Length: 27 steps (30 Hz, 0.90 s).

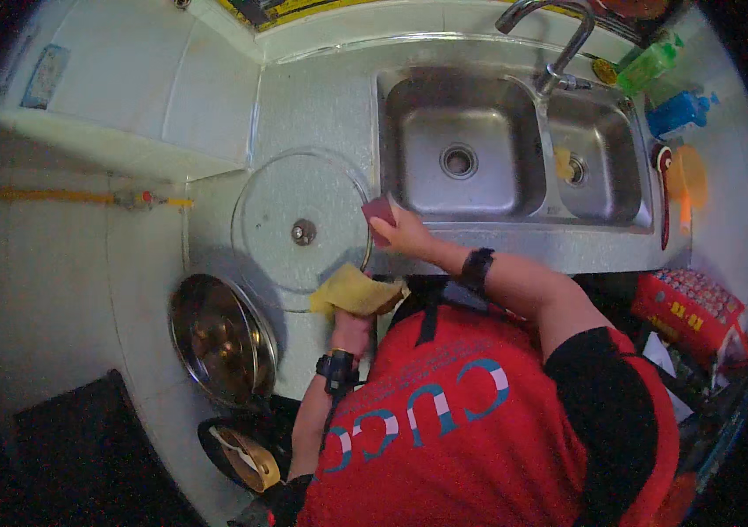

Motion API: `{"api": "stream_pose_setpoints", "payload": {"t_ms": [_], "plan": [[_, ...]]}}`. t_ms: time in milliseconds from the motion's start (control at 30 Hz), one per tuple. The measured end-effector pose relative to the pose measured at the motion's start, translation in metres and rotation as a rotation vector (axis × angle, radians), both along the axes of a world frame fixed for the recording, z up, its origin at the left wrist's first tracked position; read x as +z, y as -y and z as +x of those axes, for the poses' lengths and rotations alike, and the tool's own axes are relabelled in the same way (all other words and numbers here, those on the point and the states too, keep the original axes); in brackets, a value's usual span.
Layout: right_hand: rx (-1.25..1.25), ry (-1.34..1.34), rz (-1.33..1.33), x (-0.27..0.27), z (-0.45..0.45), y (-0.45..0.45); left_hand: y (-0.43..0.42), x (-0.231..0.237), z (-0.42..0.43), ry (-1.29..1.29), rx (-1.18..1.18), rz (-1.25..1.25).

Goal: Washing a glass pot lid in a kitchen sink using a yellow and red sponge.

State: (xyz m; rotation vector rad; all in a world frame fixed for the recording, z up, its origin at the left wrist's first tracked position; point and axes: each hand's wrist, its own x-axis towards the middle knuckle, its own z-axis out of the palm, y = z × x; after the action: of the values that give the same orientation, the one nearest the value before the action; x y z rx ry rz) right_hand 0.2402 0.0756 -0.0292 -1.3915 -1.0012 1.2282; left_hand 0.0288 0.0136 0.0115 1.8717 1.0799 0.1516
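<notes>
A glass pot lid point(275, 247) with a metal rim and a small centre knob lies on the metal counter left of the sink. My left hand point(353, 331), at the lid's near edge, is closed on a yellow cloth point(357, 292) that hides most of its fingers. In my right hand point(403, 230), between thumb and fingers, is a dark red sponge or scouring block point(378, 217). It touches or nearly touches the lid's right rim, beside the sink's near left corner.
A double steel sink point(466, 218) with a curved faucet point(575, 49) stands behind; something yellow point(563, 163) lies in its smaller bowl. Green point(648, 68) and blue point(681, 113) bottles are at right. A metal pan point(219, 339) leans at left. A red package point(693, 316) sits below the counter.
</notes>
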Motion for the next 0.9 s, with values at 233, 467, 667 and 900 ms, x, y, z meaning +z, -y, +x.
{"api": "stream_pose_setpoints", "payload": {"t_ms": [233,467,667,900], "plan": [[-0.076,0.117,-0.035,0.009,0.019,-0.053,-0.002,0.007,0.005,0.184,0.054,-0.096],[0.176,0.172,-0.042,0.017,0.008,-0.016,0.001,-0.002,-0.004,-0.111,-0.132,0.149],[0.225,0.287,-0.008,0.015,0.018,0.024,-0.001,-0.002,-0.008,-0.28,-0.201,0.264],[0.07,0.299,-0.042,0.037,0.044,-0.033,0.002,-0.006,-0.006,-0.238,-0.169,0.307]]}}
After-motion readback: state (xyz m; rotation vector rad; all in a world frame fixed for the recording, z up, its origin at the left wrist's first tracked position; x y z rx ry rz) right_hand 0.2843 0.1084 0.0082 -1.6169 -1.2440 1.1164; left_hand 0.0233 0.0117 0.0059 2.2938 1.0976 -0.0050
